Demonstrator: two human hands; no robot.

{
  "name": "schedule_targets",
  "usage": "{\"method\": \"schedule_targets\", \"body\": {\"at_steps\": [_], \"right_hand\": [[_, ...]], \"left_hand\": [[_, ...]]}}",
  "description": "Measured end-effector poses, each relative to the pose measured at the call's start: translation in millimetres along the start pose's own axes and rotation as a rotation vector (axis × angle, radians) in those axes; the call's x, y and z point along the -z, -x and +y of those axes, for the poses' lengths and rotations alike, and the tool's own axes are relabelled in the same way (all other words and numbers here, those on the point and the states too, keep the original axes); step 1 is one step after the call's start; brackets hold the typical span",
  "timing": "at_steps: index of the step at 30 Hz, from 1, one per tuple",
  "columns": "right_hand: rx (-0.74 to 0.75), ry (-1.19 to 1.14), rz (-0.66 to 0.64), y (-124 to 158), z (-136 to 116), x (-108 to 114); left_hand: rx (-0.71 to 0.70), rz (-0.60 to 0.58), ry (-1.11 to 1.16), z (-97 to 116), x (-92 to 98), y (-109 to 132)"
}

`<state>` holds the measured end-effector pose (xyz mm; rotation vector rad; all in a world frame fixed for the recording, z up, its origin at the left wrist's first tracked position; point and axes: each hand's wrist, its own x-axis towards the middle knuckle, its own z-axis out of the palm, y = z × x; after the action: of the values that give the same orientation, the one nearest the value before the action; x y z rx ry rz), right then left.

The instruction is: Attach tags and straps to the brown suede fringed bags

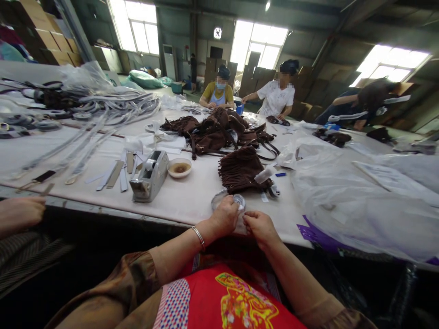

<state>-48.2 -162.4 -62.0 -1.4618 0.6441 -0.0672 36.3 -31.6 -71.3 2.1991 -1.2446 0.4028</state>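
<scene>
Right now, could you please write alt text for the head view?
The left hand touches a pale coil, the right hand close beside it. Beyond lie a fringed bag, a bowl and a tape dispenser on a table; people are across it.

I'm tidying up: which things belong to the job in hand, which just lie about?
Likely the job: round grey coil, in the left hand; brown suede-like fringed bag.

Seemingly lying about: boxy grey tape dispenser; round white bowl.
</scene>
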Motion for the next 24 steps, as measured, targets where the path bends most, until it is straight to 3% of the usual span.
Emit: {"method": "schedule_targets", "body": {"at_steps": [4, 8, 14, 18, 24], "right_hand": [[-0.061, -0.086, -0.009, 8.1, 6.7, 8.3], [0.090, -0.217, 0.001, 16.7, -6.3, 12.2], [0.190, -0.254, -0.030, 19.6, -38.2, 1.6], [0.203, -0.267, -0.085, 16.9, -42.4, -9.7], [0.289, -0.206, -0.069, 7.6, -42.0, -16.5]], "left_hand": [[0.165, 0.074, 0.167, -3.1, 33.5, -20.0], [0.185, 0.085, 0.287, -2.7, 60.4, -31.5], [0.180, 0.089, 0.354, 14.7, 63.0, -29.6], [0.184, 0.082, 0.389, 20.9, 63.7, -27.2], [0.197, 0.076, 0.430, 21.0, 65.0, -23.3]]}}
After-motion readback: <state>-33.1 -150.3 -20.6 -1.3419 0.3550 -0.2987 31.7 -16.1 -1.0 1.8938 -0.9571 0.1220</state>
